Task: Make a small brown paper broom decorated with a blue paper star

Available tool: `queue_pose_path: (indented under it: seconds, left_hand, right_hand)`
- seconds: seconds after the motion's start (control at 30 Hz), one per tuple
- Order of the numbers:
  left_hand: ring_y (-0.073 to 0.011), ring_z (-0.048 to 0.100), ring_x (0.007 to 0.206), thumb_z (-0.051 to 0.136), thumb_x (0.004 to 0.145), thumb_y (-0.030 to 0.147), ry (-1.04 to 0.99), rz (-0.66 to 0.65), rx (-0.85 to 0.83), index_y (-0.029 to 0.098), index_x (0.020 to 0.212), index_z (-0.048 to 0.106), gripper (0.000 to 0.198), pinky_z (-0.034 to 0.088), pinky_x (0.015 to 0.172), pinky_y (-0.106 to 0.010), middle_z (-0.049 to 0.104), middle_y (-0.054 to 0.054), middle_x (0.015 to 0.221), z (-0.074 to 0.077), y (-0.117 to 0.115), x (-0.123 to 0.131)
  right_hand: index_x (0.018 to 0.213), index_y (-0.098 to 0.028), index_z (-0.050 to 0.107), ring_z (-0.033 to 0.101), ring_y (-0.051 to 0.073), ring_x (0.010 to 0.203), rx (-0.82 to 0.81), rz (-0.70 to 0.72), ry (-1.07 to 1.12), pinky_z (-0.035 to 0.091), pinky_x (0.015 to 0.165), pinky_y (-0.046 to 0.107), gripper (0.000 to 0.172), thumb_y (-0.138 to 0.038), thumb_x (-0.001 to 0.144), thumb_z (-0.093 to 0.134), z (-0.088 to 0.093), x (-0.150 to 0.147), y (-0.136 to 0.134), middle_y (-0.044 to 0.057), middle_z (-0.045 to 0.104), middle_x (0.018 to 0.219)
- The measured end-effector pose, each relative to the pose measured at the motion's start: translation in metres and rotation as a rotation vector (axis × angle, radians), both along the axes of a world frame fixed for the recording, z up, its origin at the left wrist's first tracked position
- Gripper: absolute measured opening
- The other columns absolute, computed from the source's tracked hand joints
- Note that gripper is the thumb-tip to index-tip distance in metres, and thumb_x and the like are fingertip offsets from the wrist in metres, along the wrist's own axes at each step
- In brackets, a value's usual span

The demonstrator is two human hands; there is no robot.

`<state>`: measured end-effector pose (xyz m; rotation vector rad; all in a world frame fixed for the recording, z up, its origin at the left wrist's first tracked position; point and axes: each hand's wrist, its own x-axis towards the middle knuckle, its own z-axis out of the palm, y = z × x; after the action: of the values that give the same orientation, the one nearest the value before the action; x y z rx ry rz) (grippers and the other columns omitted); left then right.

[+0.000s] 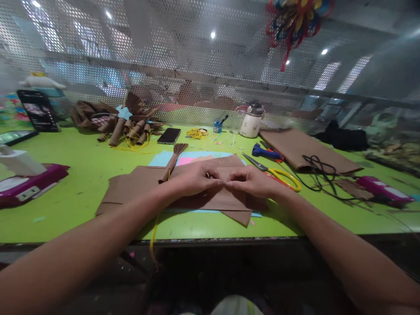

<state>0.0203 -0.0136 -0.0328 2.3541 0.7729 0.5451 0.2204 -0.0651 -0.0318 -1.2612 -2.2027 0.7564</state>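
Observation:
My left hand (197, 178) and my right hand (252, 180) meet fingertip to fingertip over a stack of brown paper sheets (131, 186). Thumb and forefinger are pinched together on each. Whatever lies between the fingertips is too small to make out. Beside my left wrist rests a small rolled brown paper piece with a fringed end (174, 162), like a miniature broom. Yellow string (153, 238) hangs over the table's front edge below my left forearm. Yellow-handled scissors (278, 174) lie just beyond my right hand, and light blue paper (160, 158) shows under the brown sheets.
Behind the stack are a black phone (169, 135), tangled yellow string (197, 133), a blue jar (217, 127) and a white bottle (252, 121). Rolled paper pieces (126, 127) pile at back left. Rightward lie a blue-handled tool (265, 152), folded brown paper (308, 148), a black cord (323, 175) and a purple power strip (383, 190).

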Motion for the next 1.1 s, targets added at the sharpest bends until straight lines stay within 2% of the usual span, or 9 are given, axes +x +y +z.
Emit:
queue_pose_path:
  seconds: [0.1,0.2,0.43,0.57,0.73,1.1]
  left_hand:
    - [-0.014,0.053,0.064,0.052,0.075,0.039,0.083,0.023,0.006,0.016,0.067,0.064,0.027,0.037,0.06,-0.024,0.062,-0.001,0.066,-0.005,0.005,-0.001]
    - [-0.0142,0.053,0.066,0.052,0.076,0.037,0.118,0.015,0.014,0.016,0.073,0.066,0.025,0.037,0.06,-0.024,0.064,-0.001,0.07,-0.009,0.008,-0.001]
    - [-0.0151,0.053,0.069,0.052,0.075,0.029,0.176,-0.013,0.169,0.017,0.081,0.067,0.02,0.036,0.06,-0.024,0.065,-0.003,0.076,-0.012,0.01,0.003]
    - [-0.0146,0.052,0.067,0.052,0.075,0.028,0.165,0.004,0.186,0.017,0.08,0.067,0.019,0.036,0.058,-0.024,0.064,-0.003,0.074,-0.014,0.011,0.004]
    - [-0.0142,0.052,0.067,0.051,0.077,0.03,0.136,-0.039,0.19,0.017,0.08,0.066,0.019,0.035,0.059,-0.024,0.063,-0.002,0.074,-0.017,0.011,0.007]
    - [-0.0153,0.053,0.069,0.052,0.076,0.033,0.205,0.005,0.192,0.018,0.079,0.065,0.021,0.036,0.061,-0.025,0.064,-0.003,0.077,-0.014,0.009,0.006]
  right_hand:
    - [0.073,-0.015,0.063,0.051,0.013,0.067,0.039,-0.015,-0.046,0.04,0.065,0.025,0.014,-0.026,0.077,0.055,-0.005,0.003,0.003,0.001,0.061,0.07]
    - [0.073,-0.014,0.064,0.054,0.014,0.069,0.043,-0.022,-0.055,0.041,0.067,0.026,0.014,-0.025,0.077,0.056,-0.01,0.006,0.007,0.002,0.063,0.072]
    - [0.078,-0.014,0.066,0.056,0.014,0.071,0.085,0.008,-0.077,0.043,0.069,0.026,0.013,-0.023,0.077,0.057,-0.016,0.009,0.011,0.003,0.065,0.076]
    - [0.079,-0.015,0.066,0.055,0.014,0.07,0.152,0.027,-0.098,0.042,0.066,0.025,0.013,-0.022,0.078,0.056,-0.019,0.006,0.012,0.004,0.065,0.076]
    - [0.081,-0.016,0.066,0.055,0.014,0.071,0.213,0.02,-0.151,0.041,0.067,0.026,0.012,-0.022,0.08,0.055,-0.02,0.0,0.012,0.004,0.064,0.078]
    - [0.077,-0.015,0.064,0.051,0.012,0.067,0.206,0.039,-0.164,0.039,0.063,0.024,0.011,-0.021,0.08,0.055,-0.018,0.001,0.011,0.003,0.061,0.074]
